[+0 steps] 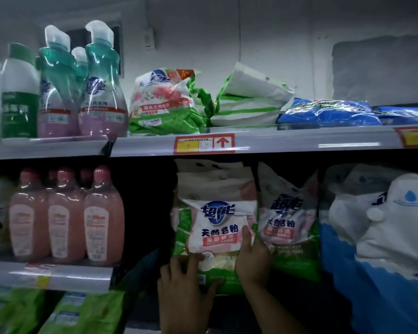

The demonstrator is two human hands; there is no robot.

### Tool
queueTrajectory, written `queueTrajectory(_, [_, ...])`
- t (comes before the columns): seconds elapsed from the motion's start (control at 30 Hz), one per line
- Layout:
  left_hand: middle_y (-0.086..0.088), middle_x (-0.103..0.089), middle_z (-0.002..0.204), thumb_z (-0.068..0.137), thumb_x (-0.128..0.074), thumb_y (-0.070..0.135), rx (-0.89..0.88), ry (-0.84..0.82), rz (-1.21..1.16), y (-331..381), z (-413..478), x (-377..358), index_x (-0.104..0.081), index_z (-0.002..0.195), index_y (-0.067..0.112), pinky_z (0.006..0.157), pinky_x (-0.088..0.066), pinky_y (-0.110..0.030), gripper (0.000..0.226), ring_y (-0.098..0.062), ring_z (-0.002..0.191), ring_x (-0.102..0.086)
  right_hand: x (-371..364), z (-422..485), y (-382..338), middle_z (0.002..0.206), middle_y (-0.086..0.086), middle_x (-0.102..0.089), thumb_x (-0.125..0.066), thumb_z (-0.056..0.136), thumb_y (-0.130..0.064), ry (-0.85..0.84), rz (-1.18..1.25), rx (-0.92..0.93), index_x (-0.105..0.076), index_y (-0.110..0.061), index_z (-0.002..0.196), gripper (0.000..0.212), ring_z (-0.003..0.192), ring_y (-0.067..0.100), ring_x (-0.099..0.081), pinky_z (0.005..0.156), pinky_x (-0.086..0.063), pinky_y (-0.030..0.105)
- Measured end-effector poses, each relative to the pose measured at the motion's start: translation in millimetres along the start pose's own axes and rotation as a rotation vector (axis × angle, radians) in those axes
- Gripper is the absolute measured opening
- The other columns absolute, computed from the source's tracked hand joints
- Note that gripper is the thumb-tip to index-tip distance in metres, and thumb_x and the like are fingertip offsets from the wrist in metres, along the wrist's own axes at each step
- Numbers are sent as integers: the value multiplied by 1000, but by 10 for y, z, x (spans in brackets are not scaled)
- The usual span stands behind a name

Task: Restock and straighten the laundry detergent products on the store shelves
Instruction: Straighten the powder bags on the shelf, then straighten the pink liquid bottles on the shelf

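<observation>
Fig.: seating detergent bag [217, 213] on shelf under red price tag [204, 143], upright, label fwd, touching twin bag [287, 220] on its rt. L hand [184, 283] curled round lower-left corner; R hand [251, 256] pinching rt edge, thumb on front, fingers tucked betw. the two bags. To do well: support from below w/ L, steer square w/ R, align w/ twin bag, grip lightly (soft pouch, prob. prone to slumping). Dark gap toward pink bottles [65, 218]: prob. room for more stock.
</observation>
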State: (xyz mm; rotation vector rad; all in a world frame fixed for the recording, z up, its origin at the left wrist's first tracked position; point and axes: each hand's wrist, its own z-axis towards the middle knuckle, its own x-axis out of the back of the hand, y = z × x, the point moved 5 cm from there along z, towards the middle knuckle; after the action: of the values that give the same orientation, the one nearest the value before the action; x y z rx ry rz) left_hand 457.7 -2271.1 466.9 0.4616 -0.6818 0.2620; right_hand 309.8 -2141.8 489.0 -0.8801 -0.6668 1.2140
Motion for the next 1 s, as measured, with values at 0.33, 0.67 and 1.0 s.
queueTrajectory(0.33, [16, -59, 120, 70, -75, 65, -95, 129, -132, -31, -79, 116, -62, 115, 47, 87, -53, -36, 50, -18, 106, -51, 82, -83, 156, 91, 0, -62, -37, 110, -47, -305, -509, 67, -52, -21, 105, 30, 86, 32, -69, 70, -54, 38])
queueTrajectory(0.67, [16, -57, 134, 91, -51, 66, -205, -74, -86, 23, -41, 350, -50, 132, 44, 98, -52, -36, 46, -19, 122, -54, 741, -343, -610, 95, -6, -69, -75, 95, -19, -363, -254, 157, -61, -29, 97, 18, 84, 17, -66, 65, -46, 28])
queueTrajectory(1.0, [-7, -58, 103, 91, -69, 40, -351, 390, 67, -907, -265, 1811, -64, 104, 17, 78, -49, -45, 27, -33, 93, -54, -135, -1388, -1660, 93, -10, -67, -82, 88, -26, -645, -18, 304, -62, -28, 104, 25, 87, 5, -64, 74, -52, 24])
